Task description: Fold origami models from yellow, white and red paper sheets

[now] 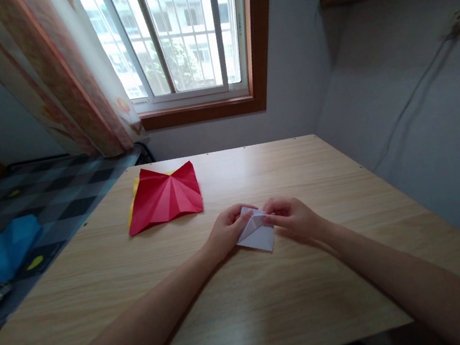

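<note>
Step in hand, as judged: folding white paper (256,231) at table (247,295) centre. Left hand (225,231) closed on its left edge; right hand (291,218) pinches upper flap. Next move calls for steady pressure along crease. Red sheet (164,197) over yellow sheet (134,196), far left. Wood-grain table; bed (44,193) left, curtain (71,80), barred window (176,31), grey wall (408,101).

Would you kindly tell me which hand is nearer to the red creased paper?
Left. The left hand lies just right of the red creased paper; the right hand sits farther right, beyond the white folded paper.
</note>
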`<state>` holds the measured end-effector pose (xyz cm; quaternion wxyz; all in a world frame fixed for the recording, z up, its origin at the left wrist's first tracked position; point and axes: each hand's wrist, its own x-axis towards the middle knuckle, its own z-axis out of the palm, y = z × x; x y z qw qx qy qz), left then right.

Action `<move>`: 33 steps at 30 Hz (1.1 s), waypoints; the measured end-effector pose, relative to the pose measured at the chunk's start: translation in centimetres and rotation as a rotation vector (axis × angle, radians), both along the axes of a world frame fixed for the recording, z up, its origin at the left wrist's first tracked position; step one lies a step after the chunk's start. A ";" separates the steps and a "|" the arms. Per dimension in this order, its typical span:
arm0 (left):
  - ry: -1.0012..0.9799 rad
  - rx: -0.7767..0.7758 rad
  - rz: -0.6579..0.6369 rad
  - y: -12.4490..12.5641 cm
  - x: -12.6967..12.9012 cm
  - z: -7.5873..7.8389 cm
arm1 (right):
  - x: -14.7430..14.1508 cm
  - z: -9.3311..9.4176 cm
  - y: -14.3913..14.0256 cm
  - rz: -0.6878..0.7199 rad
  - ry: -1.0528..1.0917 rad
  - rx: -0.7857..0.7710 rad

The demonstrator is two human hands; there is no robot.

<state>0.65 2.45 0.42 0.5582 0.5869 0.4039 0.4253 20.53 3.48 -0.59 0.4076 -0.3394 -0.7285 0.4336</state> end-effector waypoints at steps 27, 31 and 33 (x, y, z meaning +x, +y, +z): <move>0.027 0.100 0.074 -0.7 0.2 -0.4 | -0.8 -0.6 -0.3 -0.107 0.139 -0.188; 0.016 0.095 0.082 -0.8 0.3 -0.1 | -0.8 -0.8 -0.4 -0.052 0.071 -0.217; 0.022 0.098 0.083 -0.8 0.3 0.0 | -0.8 -0.9 -0.4 -0.058 0.051 -0.181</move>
